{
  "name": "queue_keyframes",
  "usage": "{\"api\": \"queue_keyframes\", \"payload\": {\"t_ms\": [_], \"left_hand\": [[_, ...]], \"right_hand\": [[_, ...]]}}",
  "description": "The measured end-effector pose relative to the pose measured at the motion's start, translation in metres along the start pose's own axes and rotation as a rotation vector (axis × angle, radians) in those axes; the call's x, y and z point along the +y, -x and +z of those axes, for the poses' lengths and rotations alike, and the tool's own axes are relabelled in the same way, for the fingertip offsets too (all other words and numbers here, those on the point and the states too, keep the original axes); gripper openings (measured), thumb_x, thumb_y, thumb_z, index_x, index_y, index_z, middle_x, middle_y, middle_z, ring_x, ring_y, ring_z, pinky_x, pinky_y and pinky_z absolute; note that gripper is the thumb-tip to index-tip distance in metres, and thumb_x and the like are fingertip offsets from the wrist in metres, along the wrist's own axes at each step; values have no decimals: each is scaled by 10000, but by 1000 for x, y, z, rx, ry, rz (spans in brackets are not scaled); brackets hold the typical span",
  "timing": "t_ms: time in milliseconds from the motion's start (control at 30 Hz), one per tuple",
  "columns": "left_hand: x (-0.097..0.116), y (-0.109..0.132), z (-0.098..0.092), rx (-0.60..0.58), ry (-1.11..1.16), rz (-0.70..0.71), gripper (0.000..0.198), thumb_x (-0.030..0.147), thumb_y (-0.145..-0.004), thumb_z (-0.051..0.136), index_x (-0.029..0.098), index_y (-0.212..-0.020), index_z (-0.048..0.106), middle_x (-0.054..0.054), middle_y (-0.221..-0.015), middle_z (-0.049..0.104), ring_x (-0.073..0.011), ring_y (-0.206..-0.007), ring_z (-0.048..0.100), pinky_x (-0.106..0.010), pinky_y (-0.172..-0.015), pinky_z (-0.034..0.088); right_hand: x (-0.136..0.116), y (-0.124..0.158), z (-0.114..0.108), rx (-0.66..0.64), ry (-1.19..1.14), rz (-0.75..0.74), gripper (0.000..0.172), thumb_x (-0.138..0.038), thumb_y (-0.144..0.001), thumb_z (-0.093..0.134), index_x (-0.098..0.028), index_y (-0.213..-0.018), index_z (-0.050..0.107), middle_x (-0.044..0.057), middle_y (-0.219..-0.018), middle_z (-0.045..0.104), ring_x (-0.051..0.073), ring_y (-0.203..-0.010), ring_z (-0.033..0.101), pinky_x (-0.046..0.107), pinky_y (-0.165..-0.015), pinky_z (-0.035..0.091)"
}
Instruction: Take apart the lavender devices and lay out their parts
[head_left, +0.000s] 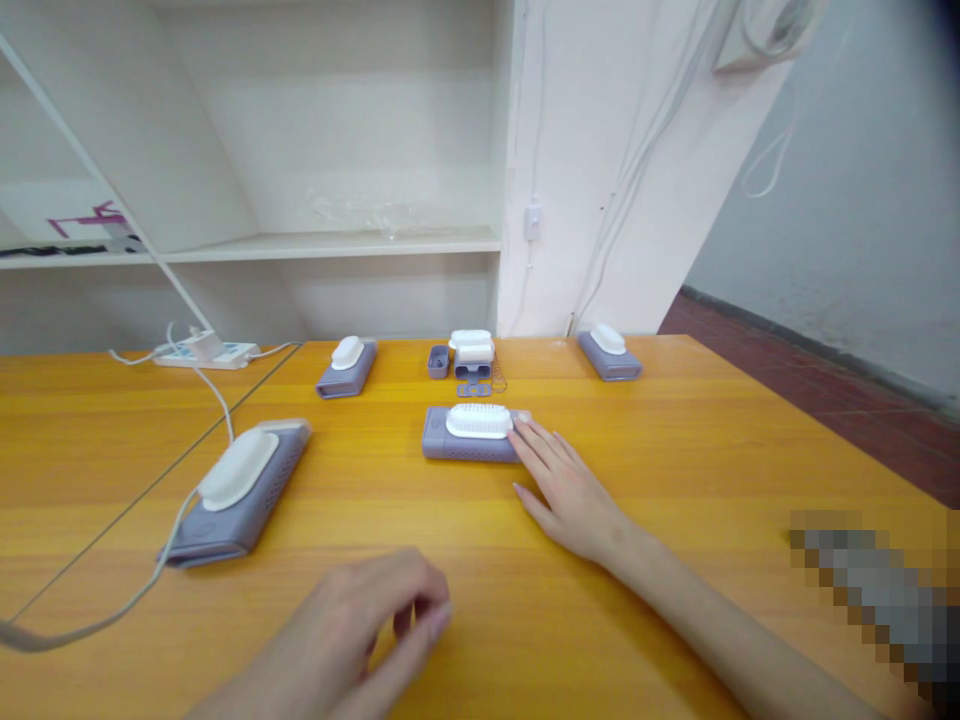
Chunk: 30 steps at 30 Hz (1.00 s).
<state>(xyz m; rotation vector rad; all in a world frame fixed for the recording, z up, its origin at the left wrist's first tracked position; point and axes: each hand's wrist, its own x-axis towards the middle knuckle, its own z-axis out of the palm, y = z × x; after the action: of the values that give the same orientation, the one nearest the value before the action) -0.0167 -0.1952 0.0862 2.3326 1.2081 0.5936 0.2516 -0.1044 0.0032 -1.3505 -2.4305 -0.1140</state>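
1. Table (675,450): orange wood, wide, carrying everything below.
2. Charger-like unit (238,490) at the left: the biggest of the lilac-grey devices. It lies slantwise with a white pad on top and a pale cable (214,395) running from it.
3. Central device (457,445): its long axis runs left to right across the table, parallel to the near edge, and its right end points at the right hand. It is a flat, rounded, lilac-grey block with a row of fine slots along its near side. A white oval brush head (478,420) with short bristles lies along its top in the same direction. It sits mid-table, just beyond and left of the right hand and well beyond the left hand.
4. Right hand (566,490): palm down, fingers stretched out and slightly apart. The fingertips touch the device's right end and grip nothing.
5. Left hand (367,620): near the bottom edge and well apart from the device. The fingers are curled in toward the thumb; whether something small sits between them cannot be told.
6. Two smaller units (346,368) (610,355): at the far side, left and right, each with a white top.
7. Loose parts (472,355): a small cluster directly behind the central device.
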Motion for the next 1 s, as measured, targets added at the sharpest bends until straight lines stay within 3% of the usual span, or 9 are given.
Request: {"api": "queue_keyframes", "payload": {"t_ms": [33, 100, 167, 267, 333, 467, 667, 800, 1000], "left_hand": [[-11, -19, 3, -10, -32, 16, 179, 323, -908, 407, 240, -869, 561, -2, -754, 605, -126, -678, 576, -251, -636, 486], [-35, -54, 8, 183, -155, 22, 194, 350, -890, 443, 225, -1016, 519, -44, -926, 606, -175, -857, 581, -312, -752, 487], [-57, -84, 13, 277, -234, 55, 376, 417, -837, 524, 214, -1148, 462, -87, -1110, 556, -229, -1048, 527, -379, -879, 454], [-78, -114, 22, 268, -300, 169, 664, 541, -740, 602, 204, -1268, 383, -130, -1256, 474, -282, -1175, 447, -447, -974, 390], [-83, -127, 27, 220, -355, 248, 801, 619, -680, 617, 202, -1311, 352, -157, -1336, 412, -321, -1242, 379, -499, -1021, 319], [-79, -144, 35, 123, -416, 354, 904, 702, -652, 572, 198, -1353, 303, -158, -1379, 390, -317, -1297, 320, -512, -1082, 193], [-85, -164, 39, 110, -425, 266, 891, 754, -585, 577, 217, -1276, 413, -126, -1134, 563, -299, -1037, 541, -414, -885, 407], [-94, -167, 40, 179, -431, 235, 879, 770, -543, 590, 206, -1207, 473, -115, -1054, 567, -293, -960, 548, -403, -831, 422], [-99, -159, 39, 219, -336, 255, 740, 743, -579, 593, 206, -1081, 518, -82, -959, 583, -264, -907, 547, -375, -785, 436]], "right_hand": [[0, 2, -1, 6, 0, -5, 603, -257, -872, 402, -177, -1436, 207, 79, -1488, 209, 232, -1371, 151, 458, -1092, 249], [-2, 3, -5, 33, -14, -16, 583, -253, -866, 418, -170, -1420, 253, 96, -1459, 280, 249, -1350, 208, 468, -1082, 259], [-4, 3, -9, 81, -54, -19, 529, -257, -865, 439, -167, -1376, 334, 117, -1380, 399, 265, -1291, 312, 477, -1057, 290], [-5, 1, -11, 167, -140, 36, 482, -311, -861, 487, -171, -1314, 400, 129, -1247, 502, 270, -1170, 433, 469, -993, 359], [-3, -1, -7, 195, -190, 78, 571, -376, -830, 547, -173, -1333, 365, 137, -1261, 476, 279, -1165, 430, 474, -986, 364], [8, -11, 6, 110, -279, 109, 786, -444, -774, 614, -166, -1401, 230, 147, -1342, 388, 281, -1229, 372, 461, -1020, 334], [25, -32, 10, -24, -304, 150, 829, -466, -707, 666, -180, -1383, 282, 128, -1281, 437, 276, -1171, 424, 437, -980, 348], [25, -43, 4, -25, -249, 163, 756, -476, -670, 698, -184, -1297, 394, 104, -1159, 511, 274, -1078, 477, 451, -917, 359], [28, -53, -1, -73, -437, 80, 718, -352, -584, 779, -171, -1205, 468, 74, -1117, 528, 218, -984, 522, 335, -843, 423]]}}
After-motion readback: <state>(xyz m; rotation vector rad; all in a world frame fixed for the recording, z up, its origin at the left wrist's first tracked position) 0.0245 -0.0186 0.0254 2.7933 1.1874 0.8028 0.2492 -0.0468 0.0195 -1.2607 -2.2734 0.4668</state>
